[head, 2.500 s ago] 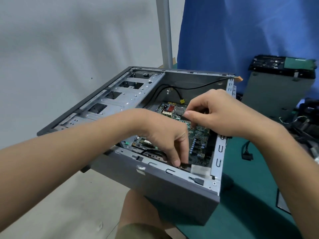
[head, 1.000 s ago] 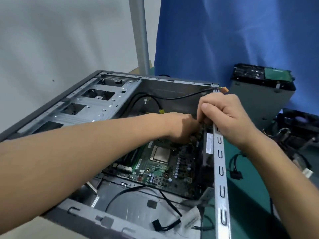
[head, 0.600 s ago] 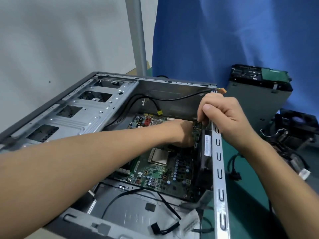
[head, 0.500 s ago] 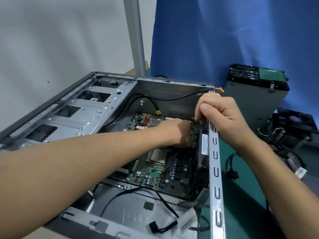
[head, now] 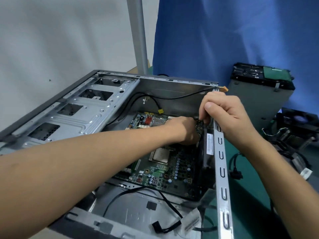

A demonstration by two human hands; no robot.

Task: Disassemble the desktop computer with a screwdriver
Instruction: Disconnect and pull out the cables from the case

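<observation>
Deep in the computer case (head: 221,169), the right hand (head: 227,116) is pinching perhaps a plug (head: 198,119) on the motherboard (head: 164,171), needing a straight pull, while the left hand (head: 187,131) is hiding its grip.

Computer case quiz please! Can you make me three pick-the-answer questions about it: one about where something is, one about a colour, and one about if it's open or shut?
1. Where is the green motherboard?
A on the floor
B on a chair
C inside the computer case

2. What colour is the cloth hanging behind the case?
A red
B blue
C yellow

3. How is the case?
A open, insides showing
B shut with its cover on
C wrapped in plastic

Answers:
1 C, the board lies on the case's bottom, between its walls.
2 B, the cloth is plainly blue.
3 A, the board shows with no cover over it.
</observation>
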